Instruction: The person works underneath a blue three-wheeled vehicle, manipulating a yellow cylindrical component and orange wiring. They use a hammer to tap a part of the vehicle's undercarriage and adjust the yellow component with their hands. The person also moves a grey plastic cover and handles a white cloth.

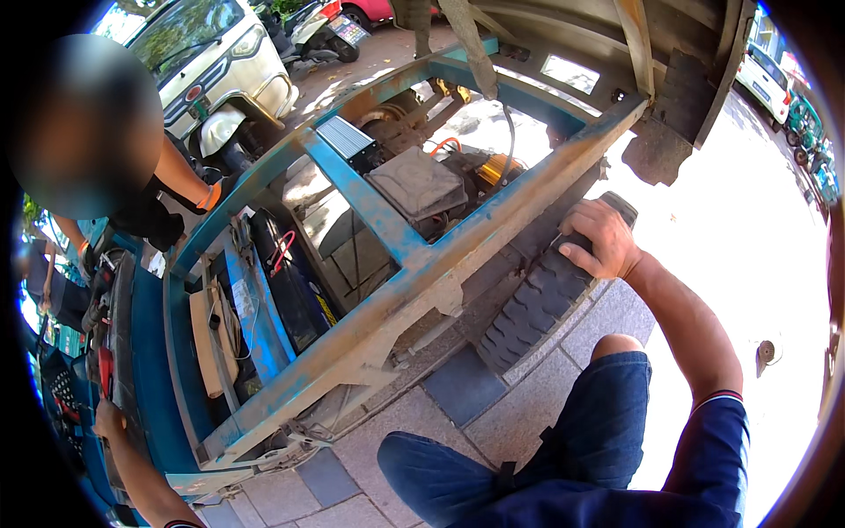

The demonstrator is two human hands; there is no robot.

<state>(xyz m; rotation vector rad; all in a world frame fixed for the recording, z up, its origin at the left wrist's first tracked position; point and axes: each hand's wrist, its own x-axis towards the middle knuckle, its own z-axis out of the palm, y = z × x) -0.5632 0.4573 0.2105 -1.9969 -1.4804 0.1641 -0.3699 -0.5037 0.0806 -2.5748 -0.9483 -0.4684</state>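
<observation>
My right hand (603,238) lies over the top of a black tyre (537,304) with chunky tread, its fingers curved over the rubber and the thumb spread to the side. The tyre sits beneath the rusty blue metal frame (414,268) of a small vehicle. At the far left, my left hand (110,421) is closed by the vehicle's teal front panel (157,370), just below a red part (105,371). What its fingers grip is too small to make out. Inside the frame are a black battery (286,282), a finned silver box (345,139) and a dusty cover (415,183).
Across the frame bends a co-worker (189,180), with dark gloved hands near the rail. A raised cargo bed (563,44) overhangs the rear. White van (207,62) and scooters stand behind. A small roll (767,352) lies on the bright pavement at right.
</observation>
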